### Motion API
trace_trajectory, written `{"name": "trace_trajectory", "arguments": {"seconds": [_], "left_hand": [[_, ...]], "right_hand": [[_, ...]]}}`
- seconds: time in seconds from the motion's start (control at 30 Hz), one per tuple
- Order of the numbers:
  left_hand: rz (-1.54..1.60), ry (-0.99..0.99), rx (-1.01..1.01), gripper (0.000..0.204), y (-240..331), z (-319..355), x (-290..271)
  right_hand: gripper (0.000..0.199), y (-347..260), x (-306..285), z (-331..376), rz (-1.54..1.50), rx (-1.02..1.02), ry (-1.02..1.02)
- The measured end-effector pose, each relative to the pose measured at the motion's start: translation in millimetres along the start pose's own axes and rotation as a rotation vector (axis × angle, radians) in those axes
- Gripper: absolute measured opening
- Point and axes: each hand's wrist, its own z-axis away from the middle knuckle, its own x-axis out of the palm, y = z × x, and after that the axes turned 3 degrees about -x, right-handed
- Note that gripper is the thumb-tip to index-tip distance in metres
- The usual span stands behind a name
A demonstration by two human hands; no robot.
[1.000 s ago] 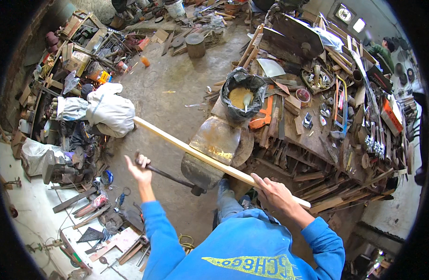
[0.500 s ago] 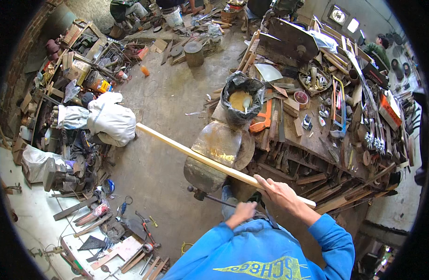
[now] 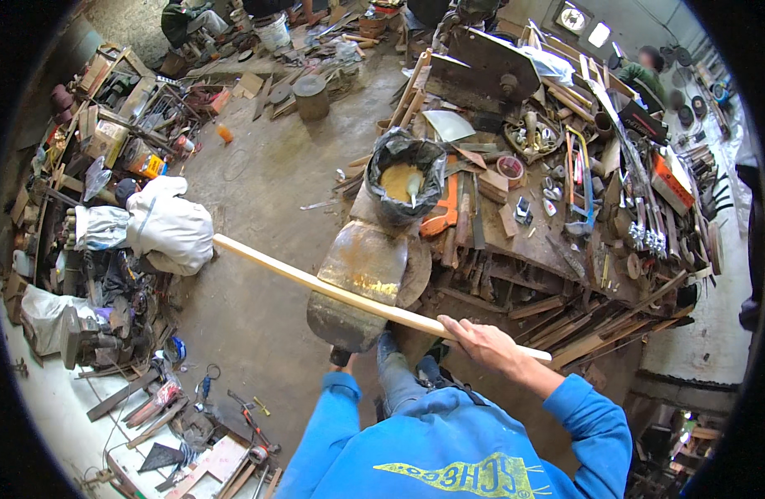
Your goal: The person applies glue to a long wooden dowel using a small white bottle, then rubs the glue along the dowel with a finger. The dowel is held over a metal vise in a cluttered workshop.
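**Long stick held over the metal block**

The left hand [image 3: 341, 359] is mostly hidden under the big metal block [image 3: 361, 279]; a dark handle seems to be held there, but how tight can't be told. The long pale wooden stick [image 3: 332, 291] lies across the top of the block, w/ its far end out over the floor near the white sack [image 3: 170, 229]. Its near end is wrapped by the right hand [image 3: 490, 348], fingers closed round it.

To do this well, the stick should prob. be kept flat on the block and held firm near the end, so it can't slip or swing.

The concrete floor [image 3: 266, 175] is grey and dusty, w/ tools and scrap on the left. On the right, a messy wooden bench [image 3: 557, 241] is packed w/ tools, and a black bag of yellow powder [image 3: 403, 179] sits beside it. Another person is seen at the back.
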Motion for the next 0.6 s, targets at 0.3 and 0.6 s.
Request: {"name": "trace_trajectory", "arguments": {"seconds": [0.3, 0.6], "left_hand": [[-0.892, 0.064, 0.14, 0.052, -39.9, -12.3, -25.5], [-0.469, 0.061, 0.059, 0.051, -15.7, -44.9, -42.3]], "right_hand": [[0.04, 10.9, 3.7, -0.4, -0.132, 0.007, -0.068], [0.037, 15.1, -25.5, -21.0, -0.223, -0.063, 0.032]]}}
